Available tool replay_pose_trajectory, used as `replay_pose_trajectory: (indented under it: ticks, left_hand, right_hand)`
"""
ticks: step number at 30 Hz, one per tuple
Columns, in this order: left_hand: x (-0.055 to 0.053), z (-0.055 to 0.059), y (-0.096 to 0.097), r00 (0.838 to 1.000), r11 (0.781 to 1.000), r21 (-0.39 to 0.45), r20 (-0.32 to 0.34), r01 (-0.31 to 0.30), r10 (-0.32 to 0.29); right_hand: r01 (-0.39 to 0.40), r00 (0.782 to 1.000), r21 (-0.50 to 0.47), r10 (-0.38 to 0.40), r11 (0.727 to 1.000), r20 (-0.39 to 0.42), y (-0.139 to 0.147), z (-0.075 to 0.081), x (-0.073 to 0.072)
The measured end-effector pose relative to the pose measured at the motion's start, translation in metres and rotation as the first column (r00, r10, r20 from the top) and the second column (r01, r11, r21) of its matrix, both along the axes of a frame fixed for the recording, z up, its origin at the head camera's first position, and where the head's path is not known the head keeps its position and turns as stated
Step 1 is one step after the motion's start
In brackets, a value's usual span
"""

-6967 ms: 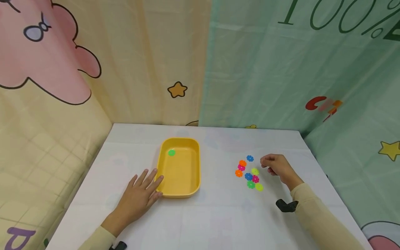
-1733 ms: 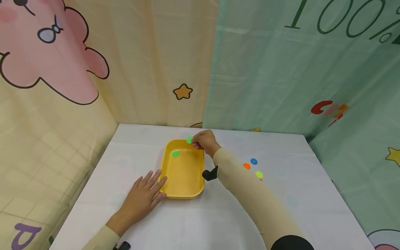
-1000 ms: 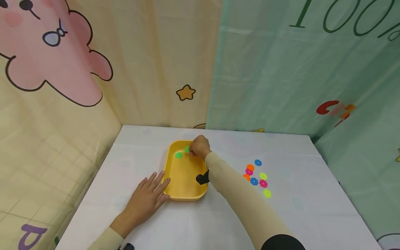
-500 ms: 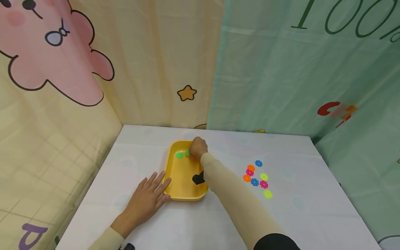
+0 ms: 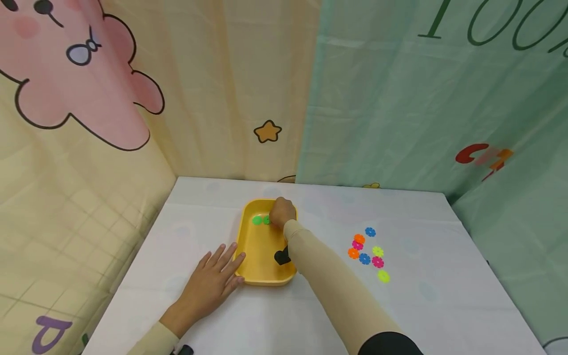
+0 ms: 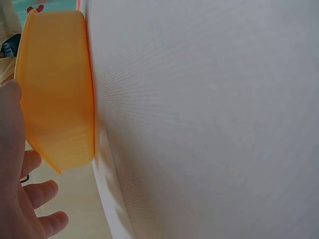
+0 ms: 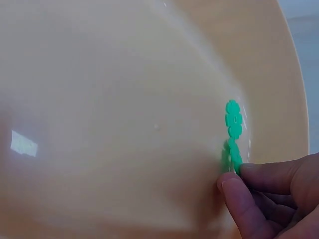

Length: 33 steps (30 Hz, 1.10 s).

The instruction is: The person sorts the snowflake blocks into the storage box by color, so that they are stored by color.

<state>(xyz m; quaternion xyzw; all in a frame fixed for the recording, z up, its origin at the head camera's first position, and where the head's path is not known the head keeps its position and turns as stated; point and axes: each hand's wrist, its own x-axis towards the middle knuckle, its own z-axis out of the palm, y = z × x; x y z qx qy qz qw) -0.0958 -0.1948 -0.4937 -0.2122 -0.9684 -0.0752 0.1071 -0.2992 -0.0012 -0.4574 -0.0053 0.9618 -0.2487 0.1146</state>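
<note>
Pinching a green disc between thumb and fingertips, our right hand is down at the far end of the tray, and the grip is clamped on that disc. It looks tipped on its edge, just beside the other disc, also green, which lies flat near the curved far wall; whether the two actually touch, we cannot tell.

We judge this to be the placing step: the piece is at the tray floor, but our fingers have not let go. From here the move seems to call for lowering the raised edge, then parting thumb and finger gently so the neighbour isn't nudged.

On to the tray: yellow, shallow, round-cornered, and we count two green discs in it, both at the far end. Our left hand is at its left side, fingers apart and fairly straight, touching the rim and gripping nothing; perhaps it steadies the tray.

Further right on the white table, no container round them, we have eight loose pieces: two blue, two orange, two pink and two yellow, some touching. Behind it all hangs a printed curtain.
</note>
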Motion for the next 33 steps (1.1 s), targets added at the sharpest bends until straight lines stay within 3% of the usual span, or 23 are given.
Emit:
replay_pose_trajectory:
  ticks: [9,17,24,33]
  left_hand:
    - [-0.001,-0.002,0.002,1.000,1.000,0.000,-0.011,0.015,-0.015]
    - [-0.003,-0.002,0.001,1.000,1.000,-0.010,-0.012,0.011,-0.011]
    - [-0.004,0.000,0.000,1.000,1.000,0.004,-0.024,0.017,-0.017]
    - [-0.001,-0.003,0.002,0.999,1.000,0.017,-0.025,0.023,-0.023]
  right_hand:
    - [-0.043,0.998,0.018,0.044,0.999,-0.039,0.005,0.002,0.003]
    - [-0.093,0.993,-0.099,0.085,0.991,-0.080,0.010,0.017,0.008]
    - [-0.057,0.995,-0.344,0.026,0.937,-0.095,0.033,0.051,0.013]
    - [0.049,0.996,-0.367,-0.073,0.929,-0.054,0.093,0.067,0.015]
